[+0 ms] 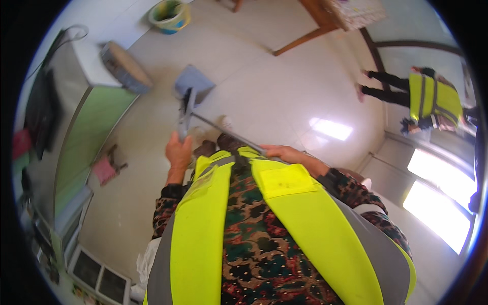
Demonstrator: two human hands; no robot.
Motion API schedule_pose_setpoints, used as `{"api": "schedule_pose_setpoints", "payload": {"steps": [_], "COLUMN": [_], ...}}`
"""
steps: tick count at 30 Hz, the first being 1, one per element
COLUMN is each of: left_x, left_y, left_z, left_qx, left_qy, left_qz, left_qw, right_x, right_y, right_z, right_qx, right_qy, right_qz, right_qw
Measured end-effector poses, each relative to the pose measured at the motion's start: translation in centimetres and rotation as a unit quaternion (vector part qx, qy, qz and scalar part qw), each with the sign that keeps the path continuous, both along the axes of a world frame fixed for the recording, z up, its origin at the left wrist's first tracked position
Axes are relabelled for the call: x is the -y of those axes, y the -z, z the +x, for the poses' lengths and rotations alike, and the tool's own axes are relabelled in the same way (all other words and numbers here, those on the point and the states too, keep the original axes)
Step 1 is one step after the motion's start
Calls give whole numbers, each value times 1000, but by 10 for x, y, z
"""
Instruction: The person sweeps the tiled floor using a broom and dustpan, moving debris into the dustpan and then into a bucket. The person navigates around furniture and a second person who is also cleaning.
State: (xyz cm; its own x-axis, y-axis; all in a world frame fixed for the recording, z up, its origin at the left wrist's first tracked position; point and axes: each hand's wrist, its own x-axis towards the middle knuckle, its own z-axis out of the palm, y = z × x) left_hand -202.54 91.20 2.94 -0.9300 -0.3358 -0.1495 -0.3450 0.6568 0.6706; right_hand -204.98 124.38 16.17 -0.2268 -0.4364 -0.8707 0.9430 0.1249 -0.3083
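My left hand (178, 151) is closed around the near end of a grey bar (185, 124). Dark bristles (187, 97) show beside the bar's far part. Whether this bar belongs to a brush head or to the dustpan cannot be told. My right hand (284, 152) grips a thin grey pole (228, 134), which slants across in front of me and meets the bar. Beyond them a blue-grey dustpan (196, 81) rests on the tiled floor, partly hidden by the bar.
A green-sided white cabinet (91, 133) stands left, with a round tub-like object (127, 68) by its corner and a small pink-seated stool (105, 169) nearby. A lined bucket (169, 17) and a wooden table leg (301, 41) are ahead. A person in a yellow vest (434, 95) stands right.
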Motion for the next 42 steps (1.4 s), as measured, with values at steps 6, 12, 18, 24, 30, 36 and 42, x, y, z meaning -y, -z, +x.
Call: {"api": "schedule_pose_setpoints", "payload": {"steps": [6,12,18,24,30,36,42], "left_x": [16,24,36,33,23,15,23], "left_y": [9,26,22,14,12,20,29], "left_z": [-32,-23,-22,-21,-10,-23,-26], "left_qx": [-43,-27,4,-18,-48,-46,-49], "left_qy": [7,38,90,163,262,248,185], "left_qz": [-4,-27,-56,-79,-73,-83,-77], "left_qw": [999,999,994,983,961,964,978], "right_x": [-33,-43,-36,-27,-11,2,-2], "right_y": [3,-3,12,16,22,10,13], "right_z": [-12,-31,-53,-70,-74,-50,-31], "right_qx": [25,-12,-4,0,-14,12,9], "right_qy": [31,48,60,63,-15,-61,-33], "right_qz": [13,102,129,137,126,106,103], "right_qw": [999,994,990,989,992,992,994]}}
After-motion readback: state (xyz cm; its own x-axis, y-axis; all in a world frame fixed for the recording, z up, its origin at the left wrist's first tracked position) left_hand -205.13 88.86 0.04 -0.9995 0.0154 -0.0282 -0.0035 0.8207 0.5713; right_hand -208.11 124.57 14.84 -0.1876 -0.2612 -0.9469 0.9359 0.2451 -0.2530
